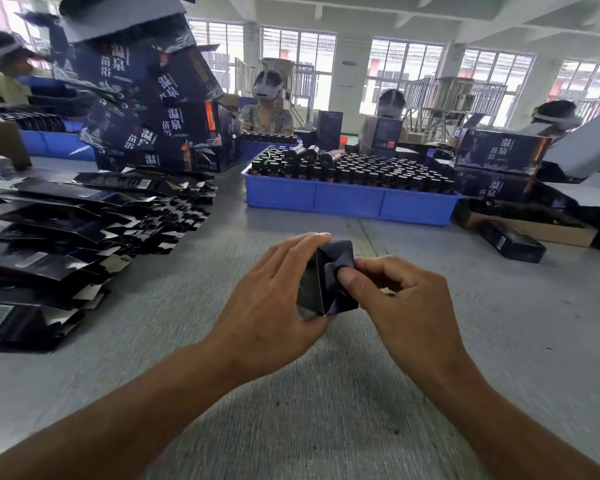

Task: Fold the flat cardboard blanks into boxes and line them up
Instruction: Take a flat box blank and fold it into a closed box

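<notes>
Nearest the camera, two bare forearms reach over the grey worktop (326, 410), which lies bare around them and out to its near edge. The left hand (274, 299) wraps the box (329, 285) from the left side, fingers curled over its top edge and thumb below, so its grip is closed round the dark carton. The right hand (406, 299) meets the box from the right; its thumb (349, 277) presses on the folded end flaps while the other fingers curl behind, a pinching grip on that end. The box is held just above the worktop, centre of view, its end turned toward the camera with the flap edges showing pale. To the left, a fanned stack of flat blanks (84, 216) reaches close to the left forearm. Bare worktop runs ahead of the hands up to a blue tray (347, 202) packed with dark bottles (354, 168). To the right lie a small finished carton (513, 240) and a brown cardboard tray (534, 226). Farther back, large printed cartons (146, 98) are heaped on the left and stacked on the right, and people (267, 109) wearing headsets sit along the far edge before the windows.
</notes>
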Action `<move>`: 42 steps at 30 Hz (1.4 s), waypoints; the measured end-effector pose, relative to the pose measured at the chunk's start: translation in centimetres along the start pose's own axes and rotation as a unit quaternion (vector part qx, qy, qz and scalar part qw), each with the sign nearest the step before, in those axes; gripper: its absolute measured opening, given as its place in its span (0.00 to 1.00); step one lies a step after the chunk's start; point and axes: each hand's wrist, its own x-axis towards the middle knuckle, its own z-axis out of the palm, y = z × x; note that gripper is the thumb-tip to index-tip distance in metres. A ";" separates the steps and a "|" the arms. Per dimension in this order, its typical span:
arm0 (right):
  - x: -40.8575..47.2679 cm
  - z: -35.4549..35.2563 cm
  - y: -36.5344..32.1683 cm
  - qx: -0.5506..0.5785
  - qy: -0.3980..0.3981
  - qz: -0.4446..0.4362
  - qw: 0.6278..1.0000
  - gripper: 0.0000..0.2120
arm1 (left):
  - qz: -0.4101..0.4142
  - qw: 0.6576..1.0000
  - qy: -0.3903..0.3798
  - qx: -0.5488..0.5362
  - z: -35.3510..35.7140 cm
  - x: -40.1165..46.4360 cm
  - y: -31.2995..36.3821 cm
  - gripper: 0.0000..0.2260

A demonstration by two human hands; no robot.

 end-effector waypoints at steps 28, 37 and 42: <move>-0.3 0.4 -0.2 -0.029 -0.066 0.024 0.997 0.35 | 0.127 0.987 -0.010 0.099 0.3 0.4 -0.9 0.37; 1.1 0.0 1.7 0.191 -0.037 0.223 0.955 0.22 | -0.014 0.987 0.160 0.024 0.4 0.5 -1.2 0.30; 1.0 0.2 2.4 0.221 -0.110 0.255 0.935 0.21 | -0.266 0.911 0.085 -0.303 -1.4 1.9 -1.7 0.38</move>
